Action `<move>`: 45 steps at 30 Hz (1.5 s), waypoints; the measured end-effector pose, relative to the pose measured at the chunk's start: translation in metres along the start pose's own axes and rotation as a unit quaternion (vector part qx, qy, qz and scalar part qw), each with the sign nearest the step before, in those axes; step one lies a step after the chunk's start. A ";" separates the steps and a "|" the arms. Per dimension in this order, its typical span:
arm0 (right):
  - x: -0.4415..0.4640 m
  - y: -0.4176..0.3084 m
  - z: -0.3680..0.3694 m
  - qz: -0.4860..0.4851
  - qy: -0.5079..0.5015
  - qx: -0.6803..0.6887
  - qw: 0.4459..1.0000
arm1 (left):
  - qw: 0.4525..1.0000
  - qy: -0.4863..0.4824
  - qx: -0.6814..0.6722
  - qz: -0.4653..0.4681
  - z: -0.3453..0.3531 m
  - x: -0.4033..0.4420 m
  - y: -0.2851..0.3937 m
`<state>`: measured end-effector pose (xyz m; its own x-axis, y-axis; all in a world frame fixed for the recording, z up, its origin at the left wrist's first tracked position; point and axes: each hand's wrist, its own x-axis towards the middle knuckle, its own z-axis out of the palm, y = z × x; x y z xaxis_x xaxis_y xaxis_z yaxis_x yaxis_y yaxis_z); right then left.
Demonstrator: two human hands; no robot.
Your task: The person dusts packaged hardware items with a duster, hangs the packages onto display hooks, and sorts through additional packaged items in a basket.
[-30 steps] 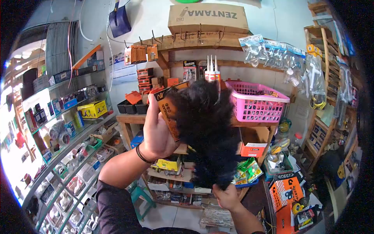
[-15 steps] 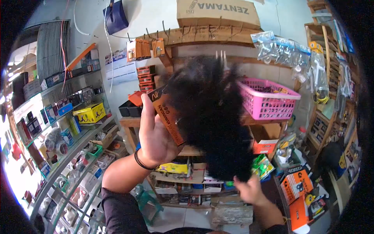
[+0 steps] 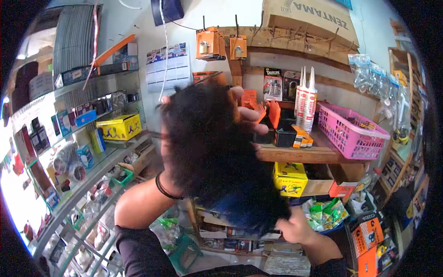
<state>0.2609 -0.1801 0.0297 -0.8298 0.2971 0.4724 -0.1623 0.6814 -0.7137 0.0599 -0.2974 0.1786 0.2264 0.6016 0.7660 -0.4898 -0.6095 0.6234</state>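
Note:
A dark, fluffy duster-like bundle (image 3: 212, 152) fills the middle of the view, blurred at its edges. Behind its upper part, my left hand (image 3: 247, 111) shows fingertips curled round an orange box (image 3: 234, 104), which the dark bundle mostly hides. A dark band circles my left wrist. At the bundle's lower right end, my right hand (image 3: 295, 226) is closed on it, the thumb against its edge; a handle, if there is one, cannot be made out.
A wooden shelf (image 3: 318, 153) bears white sealant tubes (image 3: 306, 104) and a pink basket (image 3: 353, 134). Orange padlock packs (image 3: 210, 44) hang above. Glass shelves (image 3: 99, 161) with small goods stand left, near a yellow box (image 3: 119, 128). Green packets (image 3: 325, 212) lie at lower right.
The view has swung left, so the shelf items appear farther right. The bundle now covers most of the orange box, whose printed face showed before, and my left fingertips have come into sight.

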 end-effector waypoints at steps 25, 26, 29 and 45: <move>-0.029 0.073 -0.062 0.092 0.037 0.075 0.992 | 0.989 0.000 -0.145 -0.029 -0.036 0.066 -0.106; -0.027 0.063 -0.066 0.148 0.055 0.174 0.972 | 0.988 0.133 -0.083 -0.013 -0.015 0.074 -0.106; -0.025 0.058 -0.075 0.090 0.013 0.071 0.993 | 0.966 0.251 -0.059 0.013 -0.002 0.084 -0.110; -0.026 0.072 -0.068 0.058 0.009 0.154 0.986 | 0.962 0.262 -0.081 0.001 -0.006 0.088 -0.116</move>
<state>0.3071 -0.0934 0.0013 -0.8428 0.3754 0.3856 -0.2235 0.4077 -0.8853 0.1315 -0.1706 0.1727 -0.2095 0.8034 0.5573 -0.6244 -0.5485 0.5561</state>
